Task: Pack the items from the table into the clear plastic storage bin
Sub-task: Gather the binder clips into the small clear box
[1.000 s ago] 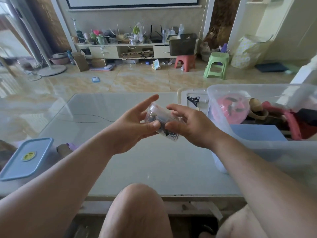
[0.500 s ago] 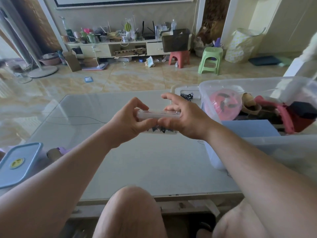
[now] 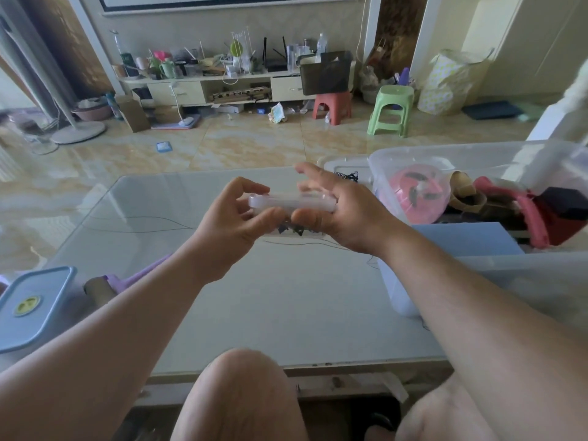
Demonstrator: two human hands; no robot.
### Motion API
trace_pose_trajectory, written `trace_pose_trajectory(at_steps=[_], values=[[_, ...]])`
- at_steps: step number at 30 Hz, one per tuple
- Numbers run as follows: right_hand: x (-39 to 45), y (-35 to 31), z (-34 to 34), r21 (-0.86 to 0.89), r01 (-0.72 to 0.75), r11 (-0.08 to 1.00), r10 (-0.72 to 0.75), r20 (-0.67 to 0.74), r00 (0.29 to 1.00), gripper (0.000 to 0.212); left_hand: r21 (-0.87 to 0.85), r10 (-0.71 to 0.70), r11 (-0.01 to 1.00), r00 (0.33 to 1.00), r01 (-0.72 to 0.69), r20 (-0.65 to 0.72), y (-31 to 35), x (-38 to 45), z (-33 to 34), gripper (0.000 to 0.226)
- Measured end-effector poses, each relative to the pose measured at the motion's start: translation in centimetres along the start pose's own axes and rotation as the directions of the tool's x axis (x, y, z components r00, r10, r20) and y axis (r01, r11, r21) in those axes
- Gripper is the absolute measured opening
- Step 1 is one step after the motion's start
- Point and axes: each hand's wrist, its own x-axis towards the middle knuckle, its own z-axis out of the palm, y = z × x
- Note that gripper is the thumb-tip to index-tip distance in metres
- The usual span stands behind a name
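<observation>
Head view: left hand, right hand both pinching small clear case above table. Step: carrying. Next likely: lower into storage bin.

A: Which items are coloured?
B: Pink round disc in the clear bin; pale blue lid with yellow-green centre.
A: Beyond the counter?
B: Green stool, red stool, beige marbled floor.

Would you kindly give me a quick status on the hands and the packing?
Left hand and right hand both grip small clear case above table. Case not yet in clear storage bin at right. Nothing between case and bin.
</observation>
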Motion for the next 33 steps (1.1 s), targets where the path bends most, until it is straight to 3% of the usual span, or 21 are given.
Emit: trace_pose_trajectory(at_steps=[2,5,10,12,15,18,20,23,26,30,33], values=[[-0.5,-1.0,-1.0,-0.051,0.077,0.996,-0.082,-0.098,0.992,0.082,-0.124,0.006,0.992,1.0,-0.005,0.007,1.5,0.4,0.7,0.073],[-2.0,-2.3,-3.1,-0.292,0.168,0.942,-0.235,-0.214,0.948,0.09,-0.229,0.037,0.973,0.998,-0.023,0.058,4.4,1.7,3.4,0.07],[-5.6,-1.7,-10.9,-0.508,0.081,0.858,-0.241,-0.258,0.936,0.09,-0.233,-0.03,0.969,0.978,0.079,0.207,8.6,4.1,10.8,0.066],[-8.0,-0.8,-14.7,-0.409,0.009,0.913,-0.133,-0.275,0.952,0.075,-0.119,0.014,0.993,0.965,0.017,0.26,9.2,4.5,14.6,0.063],[-10.9,1.1,-20.2,-0.206,-0.203,0.957,0.156,-0.222,0.962,0.048,0.06,0.098,0.99,0.933,-0.126,0.347,10.0,5.1,20.1,0.078],[-12.5,2.8,-25.7,-0.289,-0.392,0.873,0.337,-0.221,0.915,0.046,0.138,0.077,0.978,0.882,-0.158,0.465,10.0,6.3,25.6,0.08],[-13.2,3.7,-28.3,-0.461,-0.47,0.753,0.45,-0.16,0.878,0.045,0.25,0.076,0.937,0.842,-0.243,0.533,9.5,7.4,29.4,0.07],[-13.5,6.0,-30.0,-0.725,-0.444,0.526,0.574,-0.083,0.815,0.054,0.538,0.09,0.636,0.745,-0.554,0.661,8.1,8.8,34.7,0.056],[-13.4,9.9,-30.4,-0.797,-0.376,0.472,0.632,0.009,0.775,0.047,0.566,0.033,0.436,0.641,-0.7,0.767,6.0,9.8,38.6,0.056],[-12.9,13.5,-29.8,-0.821,-0.346,0.455,0.671,0.061,0.739,0.032,0.622,-0.139,0.442,0.636,-0.646,0.759,3.5,11.2,39.7,0.043],[-12.2,14.7,-28.7,-0.841,-0.302,0.45,0.714,0.135,0.687,0.031,0.618,-0.225,0.471,0.592,-0.629,0.774,2.4,11.4,39.6,0.022]])
